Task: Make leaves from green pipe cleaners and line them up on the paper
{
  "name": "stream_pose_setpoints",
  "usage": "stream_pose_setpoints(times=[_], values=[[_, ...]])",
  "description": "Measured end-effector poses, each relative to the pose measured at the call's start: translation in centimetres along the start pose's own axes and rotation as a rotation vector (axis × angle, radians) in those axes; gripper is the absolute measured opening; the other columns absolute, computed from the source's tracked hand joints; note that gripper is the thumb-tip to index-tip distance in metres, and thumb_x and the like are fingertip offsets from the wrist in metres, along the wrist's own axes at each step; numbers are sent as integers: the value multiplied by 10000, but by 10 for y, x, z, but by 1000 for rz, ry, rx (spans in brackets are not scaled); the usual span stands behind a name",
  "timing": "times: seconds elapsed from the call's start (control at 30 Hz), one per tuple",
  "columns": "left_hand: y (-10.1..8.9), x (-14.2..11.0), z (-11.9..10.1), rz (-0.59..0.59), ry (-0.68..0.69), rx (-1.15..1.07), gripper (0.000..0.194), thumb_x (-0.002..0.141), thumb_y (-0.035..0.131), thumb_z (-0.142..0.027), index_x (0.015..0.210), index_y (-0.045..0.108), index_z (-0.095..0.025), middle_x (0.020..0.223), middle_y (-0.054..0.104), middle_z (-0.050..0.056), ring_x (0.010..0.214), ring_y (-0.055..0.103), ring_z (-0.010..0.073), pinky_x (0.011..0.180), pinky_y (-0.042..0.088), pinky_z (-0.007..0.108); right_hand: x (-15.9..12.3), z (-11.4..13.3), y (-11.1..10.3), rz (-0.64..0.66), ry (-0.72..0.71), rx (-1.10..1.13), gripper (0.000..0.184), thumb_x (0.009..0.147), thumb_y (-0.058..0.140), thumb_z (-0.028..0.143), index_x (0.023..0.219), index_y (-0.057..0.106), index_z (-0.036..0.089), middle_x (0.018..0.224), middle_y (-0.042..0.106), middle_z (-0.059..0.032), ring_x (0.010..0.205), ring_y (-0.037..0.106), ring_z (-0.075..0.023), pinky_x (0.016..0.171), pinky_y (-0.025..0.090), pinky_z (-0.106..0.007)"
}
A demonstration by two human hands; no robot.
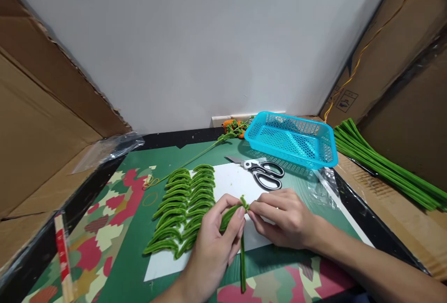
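Observation:
Between my two hands is a green pipe cleaner, bent into a leaf-like loop at the top with its stem hanging down. My left hand pinches the loop between thumb and forefinger. The fingertips of my right hand close on the small twisted top end beside it. Left of my hands, two columns of folded green pipe-cleaner leaves lie on a white sheet of paper. Beyond my hands rest scissors with black and white handles, blades pointing left.
A blue plastic basket stands at the back right. Long green pipe cleaners lie at the far right. An orange flower on a green stem lies at the back. Red-wrapped chopsticks are at left. Cardboard walls flank the table.

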State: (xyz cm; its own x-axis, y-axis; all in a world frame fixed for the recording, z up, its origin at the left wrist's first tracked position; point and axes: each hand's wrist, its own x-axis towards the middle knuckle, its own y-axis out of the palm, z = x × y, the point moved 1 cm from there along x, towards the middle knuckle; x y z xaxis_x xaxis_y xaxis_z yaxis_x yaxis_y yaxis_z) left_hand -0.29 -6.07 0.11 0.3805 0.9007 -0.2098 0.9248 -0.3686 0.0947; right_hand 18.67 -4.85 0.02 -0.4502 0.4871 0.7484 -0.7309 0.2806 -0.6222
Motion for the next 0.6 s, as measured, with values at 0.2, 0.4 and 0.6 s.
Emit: stream_pose_setpoints(times=[0.2, 0.4, 0.6], values=[[2, -2, -4, -52, 20, 123, 360, 1001, 616, -577, 971, 542, -226, 613, 395, -105, 416, 297, 45, 398, 210, 165, -1, 7, 3, 7, -30, -36, 169, 1003, 551, 111, 893, 675, 144, 654, 551, 4, 526, 389, -149, 515, 302, -324], [2, -2, -7, -110, 89, 254, 301, 1007, 620, -507, 944, 601, -213, 558, 330, -108, 413, 328, 70, 394, 237, 177, -2, 8, 5, -33, -36, -59, 191, 989, 557, 118, 827, 638, 179, 614, 487, 26, 509, 346, -149, 491, 282, -324], [2, -6, -5, -109, 62, 209, 227, 960, 703, -430, 922, 629, -218, 540, 330, -105, 423, 330, 77, 413, 256, 181, -4, 8, 5, -84, -53, -38, 142, 937, 588, 113, 831, 609, 205, 583, 475, 39, 478, 331, -138, 464, 262, -319]])
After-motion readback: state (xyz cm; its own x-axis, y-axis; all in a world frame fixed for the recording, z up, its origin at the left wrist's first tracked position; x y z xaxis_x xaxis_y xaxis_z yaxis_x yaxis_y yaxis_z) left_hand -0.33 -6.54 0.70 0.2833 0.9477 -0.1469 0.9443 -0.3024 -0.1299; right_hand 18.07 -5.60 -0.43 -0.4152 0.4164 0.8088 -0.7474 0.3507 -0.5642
